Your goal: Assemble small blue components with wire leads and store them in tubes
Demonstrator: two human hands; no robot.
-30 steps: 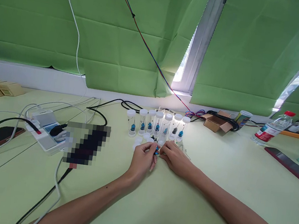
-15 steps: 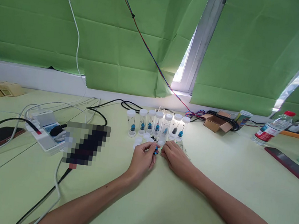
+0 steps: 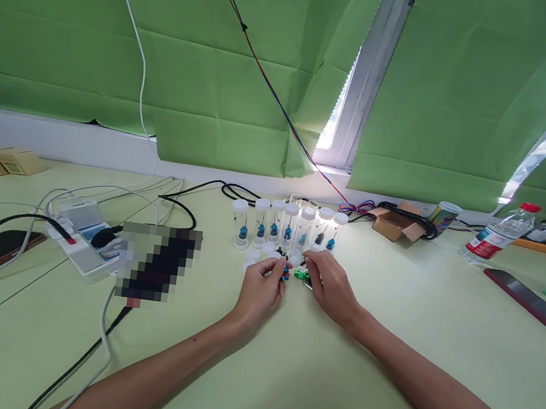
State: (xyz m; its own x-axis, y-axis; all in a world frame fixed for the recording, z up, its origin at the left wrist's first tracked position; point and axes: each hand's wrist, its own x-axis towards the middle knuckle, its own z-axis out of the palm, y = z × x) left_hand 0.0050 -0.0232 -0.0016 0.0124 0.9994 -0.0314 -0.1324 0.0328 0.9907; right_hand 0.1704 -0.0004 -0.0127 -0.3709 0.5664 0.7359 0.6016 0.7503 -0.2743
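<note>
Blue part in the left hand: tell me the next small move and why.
Probably lift the blue part, pinched in the left hand, toward the uncapped vial behind the capped vials. Those each show a small part inside, loose caps lie by the hands, and the right hand rests by a green part.

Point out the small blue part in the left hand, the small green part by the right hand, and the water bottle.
Blue part [image 3: 285, 273], head view, on its blue body at the fingertips.
Green part [image 3: 300, 274], head view, on its green body.
Water bottle [image 3: 492, 242], head view, on its label.
</note>
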